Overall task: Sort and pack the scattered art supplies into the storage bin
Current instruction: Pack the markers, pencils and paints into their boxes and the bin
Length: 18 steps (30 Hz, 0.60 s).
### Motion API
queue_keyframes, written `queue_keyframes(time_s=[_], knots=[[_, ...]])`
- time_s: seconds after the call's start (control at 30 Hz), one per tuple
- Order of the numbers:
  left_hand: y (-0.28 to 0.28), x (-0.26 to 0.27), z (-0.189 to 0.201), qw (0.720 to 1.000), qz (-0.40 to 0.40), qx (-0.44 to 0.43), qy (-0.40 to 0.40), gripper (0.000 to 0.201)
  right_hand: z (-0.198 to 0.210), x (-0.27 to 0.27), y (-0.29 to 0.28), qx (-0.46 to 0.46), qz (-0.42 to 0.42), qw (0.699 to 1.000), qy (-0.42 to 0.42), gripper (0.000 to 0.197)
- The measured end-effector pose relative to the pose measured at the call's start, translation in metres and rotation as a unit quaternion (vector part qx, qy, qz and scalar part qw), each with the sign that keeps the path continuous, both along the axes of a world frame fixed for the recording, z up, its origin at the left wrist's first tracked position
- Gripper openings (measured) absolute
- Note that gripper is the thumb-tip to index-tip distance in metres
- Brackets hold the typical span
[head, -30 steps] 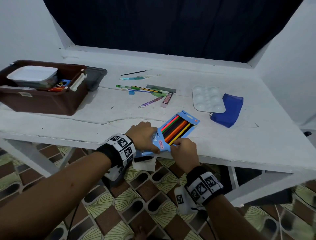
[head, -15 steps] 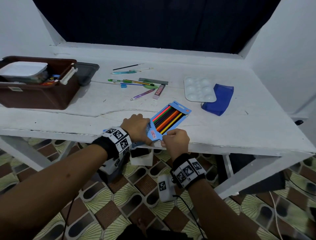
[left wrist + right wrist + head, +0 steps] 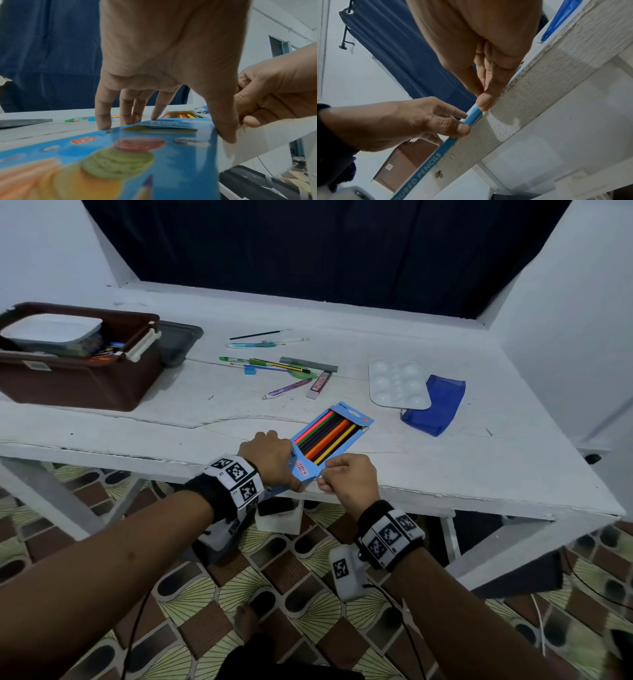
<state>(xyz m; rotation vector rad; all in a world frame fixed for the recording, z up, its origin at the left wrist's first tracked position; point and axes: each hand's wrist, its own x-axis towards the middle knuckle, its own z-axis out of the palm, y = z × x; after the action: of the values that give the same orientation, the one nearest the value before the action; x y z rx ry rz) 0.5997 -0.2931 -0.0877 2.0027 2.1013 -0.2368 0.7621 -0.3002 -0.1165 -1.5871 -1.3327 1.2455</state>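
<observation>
1. Blue card makes up the one pencil box (image 3: 329,440), which lies at the near edge of the white table (image 3: 479,474), its near end just over the edge.
2. Two hands work on it: the left hand (image 3: 270,457) presses down with straight fingers (image 3: 102,108) on top and thumb at the corner; the right hand (image 3: 349,477), fingers curled, pinches the box's near corner.
3. One window in the box shows a row of coloured pencils: pink, green, dark, orange, yellow.
4. Its side reads "OURED PENCILS" in the right wrist view; a "12" sits at the far corner.
5. One brown storage bin (image 3: 78,378) stands far left, well apart, with things inside.
6. One white palette (image 3: 394,385) touches one dark-blue pouch (image 3: 442,405); several pens (image 3: 274,364) lie scattered behind.
</observation>
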Motion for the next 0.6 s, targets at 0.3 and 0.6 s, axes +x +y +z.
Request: queue_keyframes(time_s=[0.3, 0.6], knots=[[-0.005, -0.007, -0.003, 1.000, 0.015, 0.005, 0.003, 0.087, 0.005, -0.003, 0.007, 0.041, 0.088, 0.992, -0.083, 0.008], [0.007, -0.040, 0.009, 0.997, -0.059, -0.036, -0.016, 0.091, 0.058, -0.015, 0.079, 0.209, 0.477, 0.730, -0.442, 0.057]])
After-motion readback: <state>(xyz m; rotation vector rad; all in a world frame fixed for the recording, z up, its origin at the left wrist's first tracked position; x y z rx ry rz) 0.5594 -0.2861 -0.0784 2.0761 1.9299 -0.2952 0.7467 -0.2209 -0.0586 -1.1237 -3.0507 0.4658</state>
